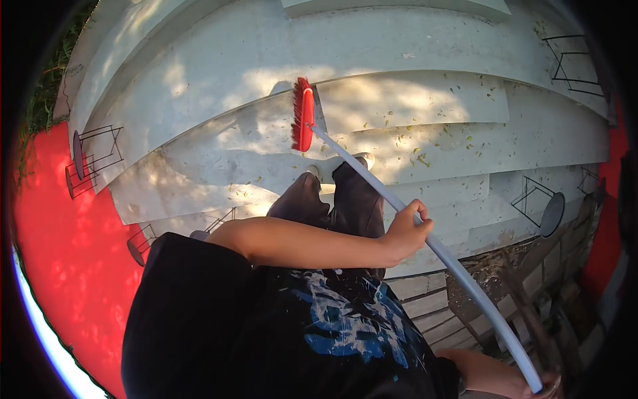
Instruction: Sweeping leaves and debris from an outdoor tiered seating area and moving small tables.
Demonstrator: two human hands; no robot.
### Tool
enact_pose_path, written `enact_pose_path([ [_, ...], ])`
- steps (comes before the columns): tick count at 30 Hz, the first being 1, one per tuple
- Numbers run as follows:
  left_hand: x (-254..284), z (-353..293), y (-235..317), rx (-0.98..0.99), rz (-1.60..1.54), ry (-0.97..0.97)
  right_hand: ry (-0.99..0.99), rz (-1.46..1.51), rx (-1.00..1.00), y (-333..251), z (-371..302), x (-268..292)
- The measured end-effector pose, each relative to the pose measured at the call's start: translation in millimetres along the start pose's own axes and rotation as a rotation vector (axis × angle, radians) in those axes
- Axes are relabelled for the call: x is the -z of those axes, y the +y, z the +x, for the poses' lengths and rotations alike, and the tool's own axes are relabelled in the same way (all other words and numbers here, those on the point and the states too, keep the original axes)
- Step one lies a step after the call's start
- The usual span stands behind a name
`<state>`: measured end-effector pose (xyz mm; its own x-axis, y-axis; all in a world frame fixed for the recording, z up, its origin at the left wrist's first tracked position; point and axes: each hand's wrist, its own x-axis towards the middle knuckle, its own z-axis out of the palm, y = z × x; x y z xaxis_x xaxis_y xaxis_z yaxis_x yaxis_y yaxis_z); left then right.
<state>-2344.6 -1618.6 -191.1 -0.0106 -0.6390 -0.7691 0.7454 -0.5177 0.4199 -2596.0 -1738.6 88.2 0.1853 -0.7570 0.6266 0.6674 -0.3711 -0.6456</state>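
Note:
A broom with a red head (307,120) and a long pale grey handle (458,271) slants across the view. The head is raised on its side, its dark red bristles facing left, over the concrete steps in front of my feet. Partway up the handle, my left hand (407,234) is closed around it, with that arm reaching across my body. At the lower right my right hand (546,386) grips the handle's top end; its fingers are partly cut off by the dark rim. Whether the bristles touch the step I cannot tell.
Small yellowish leaves (420,158) lie scattered over the pale concrete steps (226,63). Thin-legged stools stand left (78,154) and right (553,214). Red surfaces (73,266) border both sides. Planks and debris (495,282) lie at the right, behind my feet.

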Motion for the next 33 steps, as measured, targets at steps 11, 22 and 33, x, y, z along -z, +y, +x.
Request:
enact_pose_path([
  [11,470,11,-85,-0.105,-0.631,0.934,-0.089,0.461,-0.846,361,-238,-183],
  [22,592,-26,-94,-0.129,-0.527,0.845,-0.507,0.186,-0.96,388,-417,-321],
  [33,315,-60,-25,-0.18,-0.452,0.526,-0.137,-0.072,-0.75,231,-263,-317],
])
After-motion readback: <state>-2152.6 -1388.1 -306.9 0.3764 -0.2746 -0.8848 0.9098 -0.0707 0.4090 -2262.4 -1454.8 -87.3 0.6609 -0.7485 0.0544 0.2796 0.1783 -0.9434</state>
